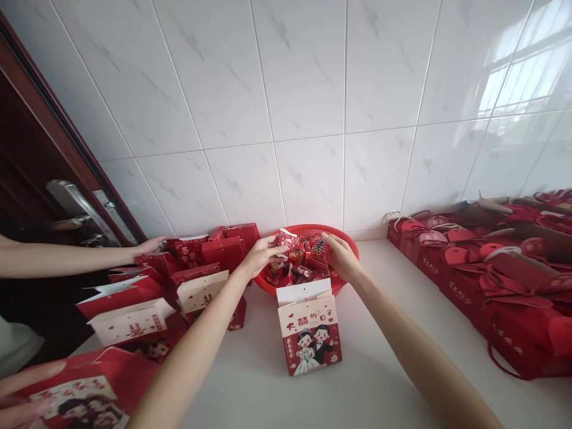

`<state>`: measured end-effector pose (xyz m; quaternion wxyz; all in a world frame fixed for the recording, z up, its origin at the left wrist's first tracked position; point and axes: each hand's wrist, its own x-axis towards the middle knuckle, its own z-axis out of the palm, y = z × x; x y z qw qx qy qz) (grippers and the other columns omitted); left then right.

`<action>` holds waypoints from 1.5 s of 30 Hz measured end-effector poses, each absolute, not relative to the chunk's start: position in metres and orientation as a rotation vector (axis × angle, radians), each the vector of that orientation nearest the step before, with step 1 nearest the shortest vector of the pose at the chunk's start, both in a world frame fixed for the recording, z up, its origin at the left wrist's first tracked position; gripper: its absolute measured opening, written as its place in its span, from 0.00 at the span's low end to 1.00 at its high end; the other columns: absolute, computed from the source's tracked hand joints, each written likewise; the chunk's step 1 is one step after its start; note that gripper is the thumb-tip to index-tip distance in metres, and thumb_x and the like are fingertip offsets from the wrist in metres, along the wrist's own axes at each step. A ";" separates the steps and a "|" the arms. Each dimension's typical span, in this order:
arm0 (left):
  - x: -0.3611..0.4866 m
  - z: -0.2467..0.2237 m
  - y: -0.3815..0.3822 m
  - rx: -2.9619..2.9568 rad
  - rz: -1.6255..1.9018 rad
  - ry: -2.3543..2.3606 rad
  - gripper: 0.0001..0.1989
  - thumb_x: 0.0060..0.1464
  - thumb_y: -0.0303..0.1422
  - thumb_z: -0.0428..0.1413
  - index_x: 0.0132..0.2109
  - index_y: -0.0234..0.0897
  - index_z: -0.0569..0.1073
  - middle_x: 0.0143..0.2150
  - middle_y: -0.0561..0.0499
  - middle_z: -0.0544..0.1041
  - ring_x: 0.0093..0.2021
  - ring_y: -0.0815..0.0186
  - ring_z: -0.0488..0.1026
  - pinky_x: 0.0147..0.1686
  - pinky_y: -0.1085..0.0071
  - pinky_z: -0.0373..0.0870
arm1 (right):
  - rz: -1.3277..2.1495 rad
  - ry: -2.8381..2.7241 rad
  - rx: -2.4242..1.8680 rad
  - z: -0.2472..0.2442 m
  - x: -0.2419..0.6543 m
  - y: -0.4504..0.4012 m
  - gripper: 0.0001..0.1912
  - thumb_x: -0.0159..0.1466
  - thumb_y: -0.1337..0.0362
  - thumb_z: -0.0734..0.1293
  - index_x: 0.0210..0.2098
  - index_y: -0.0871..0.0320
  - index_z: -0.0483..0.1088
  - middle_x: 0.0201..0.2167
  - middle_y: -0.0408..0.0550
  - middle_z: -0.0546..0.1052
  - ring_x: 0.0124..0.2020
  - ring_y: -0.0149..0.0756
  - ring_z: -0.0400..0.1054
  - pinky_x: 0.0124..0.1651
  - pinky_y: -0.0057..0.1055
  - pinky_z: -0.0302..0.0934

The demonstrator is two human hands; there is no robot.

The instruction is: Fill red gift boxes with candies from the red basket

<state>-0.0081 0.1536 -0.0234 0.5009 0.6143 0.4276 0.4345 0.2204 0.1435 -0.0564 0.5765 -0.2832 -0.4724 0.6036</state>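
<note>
My left hand pinches a small red-and-white wrapped sweet above the left part of a red plastic basket. Opposite it, my right hand has its fingers closed on a red packet with a large dark character. Several wrapped sweets lie in the basket beneath both hands. Just in front of the basket stands an upright gift box with its top flaps up, printed with a cartoon bride and groom. Its inside is hidden from this angle.
Several red and cream gift boxes stand at the left. A co-worker's hand touches the back ones; another hand holds a red box. Rows of red boxes with handles fill the right. Behind are a tiled wall and door handle.
</note>
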 end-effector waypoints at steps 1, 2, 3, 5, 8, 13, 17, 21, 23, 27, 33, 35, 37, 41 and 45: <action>-0.008 -0.025 0.155 1.533 1.066 1.075 0.24 0.44 0.37 0.69 0.49 0.36 0.77 0.50 0.45 0.80 0.44 0.58 0.79 0.43 0.61 0.78 | 1.440 -1.083 -0.660 -0.055 0.220 0.142 0.20 0.52 0.46 0.77 0.30 0.55 0.72 0.28 0.42 0.75 0.28 0.33 0.67 0.32 0.32 0.61; -0.008 -0.026 0.157 1.604 1.086 1.137 0.24 0.45 0.38 0.69 0.50 0.36 0.77 0.51 0.44 0.81 0.46 0.55 0.79 0.45 0.60 0.77 | 1.470 -1.060 -0.655 -0.054 0.220 0.142 0.19 0.50 0.49 0.78 0.30 0.55 0.72 0.29 0.42 0.76 0.29 0.33 0.68 0.34 0.32 0.62; -0.009 -0.027 0.160 1.698 1.102 1.225 0.24 0.45 0.38 0.68 0.50 0.36 0.77 0.50 0.43 0.81 0.48 0.53 0.78 0.48 0.58 0.76 | 1.498 -1.043 -0.649 -0.054 0.220 0.141 0.19 0.49 0.51 0.79 0.31 0.55 0.73 0.32 0.43 0.77 0.31 0.34 0.70 0.36 0.33 0.63; -0.011 -0.029 0.163 1.923 1.078 1.457 0.23 0.46 0.35 0.67 0.51 0.37 0.77 0.51 0.42 0.81 0.54 0.48 0.76 0.54 0.57 0.71 | 1.529 -1.040 -0.636 -0.053 0.220 0.140 0.19 0.47 0.55 0.80 0.33 0.56 0.75 0.37 0.45 0.79 0.37 0.38 0.72 0.40 0.35 0.65; -0.014 -0.032 0.164 2.133 0.877 1.670 0.26 0.45 0.32 0.66 0.54 0.40 0.76 0.51 0.42 0.80 0.56 0.46 0.74 0.55 0.58 0.68 | 1.528 -1.038 -0.631 -0.052 0.220 0.139 0.18 0.47 0.56 0.80 0.34 0.56 0.75 0.38 0.46 0.80 0.39 0.40 0.73 0.42 0.36 0.65; -0.015 -0.039 0.162 2.148 0.505 1.672 0.29 0.42 0.42 0.67 0.52 0.39 0.77 0.45 0.42 0.81 0.49 0.44 0.77 0.46 0.59 0.71 | 1.492 -1.057 -0.654 -0.050 0.219 0.137 0.17 0.48 0.56 0.79 0.33 0.56 0.76 0.35 0.45 0.79 0.36 0.38 0.71 0.40 0.35 0.63; -0.015 -0.043 0.164 2.087 0.542 1.647 0.23 0.39 0.34 0.66 0.47 0.39 0.79 0.48 0.41 0.81 0.52 0.44 0.76 0.48 0.60 0.70 | 1.486 -1.062 -0.655 -0.050 0.219 0.137 0.17 0.48 0.55 0.79 0.33 0.56 0.76 0.36 0.45 0.80 0.35 0.37 0.71 0.39 0.34 0.63; -0.015 -0.041 0.162 2.070 0.643 1.598 0.19 0.42 0.30 0.61 0.45 0.39 0.79 0.54 0.41 0.80 0.57 0.46 0.73 0.53 0.59 0.68 | 1.507 -1.045 -0.655 -0.052 0.219 0.139 0.20 0.47 0.54 0.79 0.35 0.56 0.76 0.38 0.47 0.80 0.38 0.39 0.72 0.38 0.33 0.65; -0.015 -0.039 0.161 2.067 0.726 1.569 0.19 0.45 0.32 0.58 0.47 0.38 0.78 0.56 0.42 0.78 0.59 0.49 0.72 0.57 0.59 0.67 | 1.511 -1.033 -0.652 -0.053 0.219 0.140 0.20 0.47 0.54 0.79 0.34 0.57 0.76 0.39 0.48 0.80 0.39 0.40 0.73 0.39 0.33 0.66; -0.011 -0.032 0.156 1.949 1.030 1.415 0.21 0.47 0.38 0.57 0.48 0.35 0.76 0.56 0.42 0.78 0.58 0.50 0.72 0.60 0.58 0.65 | 1.468 -1.010 -0.683 -0.053 0.219 0.141 0.18 0.49 0.54 0.78 0.34 0.56 0.74 0.37 0.47 0.80 0.38 0.40 0.74 0.39 0.33 0.68; 0.012 -0.030 0.149 1.794 1.306 1.159 0.25 0.46 0.42 0.61 0.51 0.37 0.75 0.57 0.43 0.77 0.60 0.50 0.71 0.60 0.58 0.65 | 1.531 -0.971 -0.663 -0.049 0.218 0.138 0.18 0.51 0.52 0.78 0.29 0.57 0.71 0.25 0.42 0.74 0.27 0.35 0.71 0.34 0.36 0.71; 0.020 -0.034 0.148 1.771 1.360 1.113 0.25 0.47 0.41 0.61 0.52 0.38 0.75 0.59 0.43 0.76 0.63 0.51 0.69 0.61 0.59 0.65 | 1.530 -0.974 -0.661 -0.049 0.217 0.137 0.19 0.50 0.53 0.79 0.29 0.57 0.71 0.24 0.41 0.74 0.25 0.31 0.68 0.31 0.32 0.69; 0.027 -0.038 0.147 1.761 1.384 1.092 0.25 0.48 0.41 0.62 0.53 0.38 0.74 0.60 0.43 0.75 0.65 0.51 0.67 0.62 0.59 0.64 | 1.531 -0.983 -0.653 -0.049 0.216 0.137 0.19 0.49 0.54 0.80 0.29 0.58 0.71 0.27 0.43 0.76 0.25 0.30 0.70 0.32 0.31 0.68; 0.032 -0.045 0.146 1.764 1.352 1.055 0.25 0.46 0.39 0.63 0.53 0.38 0.75 0.60 0.43 0.75 0.65 0.51 0.67 0.62 0.59 0.64 | 1.533 -1.050 -0.635 -0.049 0.216 0.136 0.21 0.43 0.59 0.82 0.31 0.61 0.74 0.30 0.48 0.80 0.30 0.37 0.75 0.36 0.33 0.70; 0.031 -0.047 0.145 1.652 1.320 1.029 0.25 0.48 0.41 0.64 0.53 0.39 0.77 0.61 0.43 0.75 0.66 0.50 0.66 0.63 0.59 0.64 | 1.527 -1.032 -0.699 -0.048 0.216 0.136 0.20 0.42 0.62 0.81 0.31 0.61 0.75 0.30 0.49 0.81 0.31 0.40 0.76 0.36 0.35 0.70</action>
